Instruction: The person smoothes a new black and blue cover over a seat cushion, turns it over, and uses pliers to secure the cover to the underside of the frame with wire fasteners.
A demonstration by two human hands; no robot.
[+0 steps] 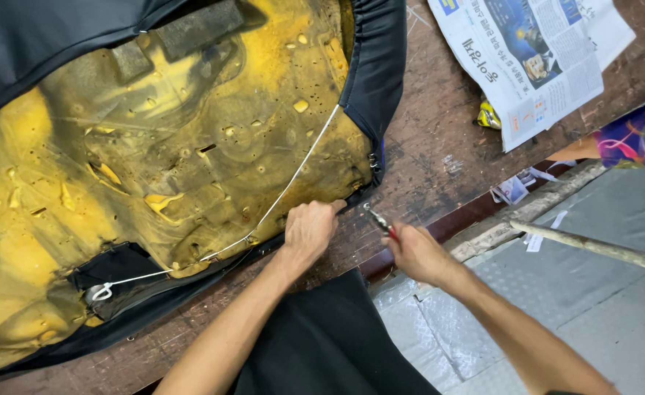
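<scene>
My left hand (309, 230) pinches the black cover (372, 80) edge flat against the yellow foam seat (191, 146) on the workbench (439, 153); my right hand (416, 252) clenches red-handled pliers (378, 219) — I keep the fabric taut, the tool tip near the edge — steady.

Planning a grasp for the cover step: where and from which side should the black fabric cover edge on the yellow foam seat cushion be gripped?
Probably pinch the black fabric cover edge at the cushion's near right corner, coming from the open workbench side. There the hem wraps over the yellow foam seat cushion, and the left hand already presses it, while the right hand holds red-handled pliers alongside.
</scene>
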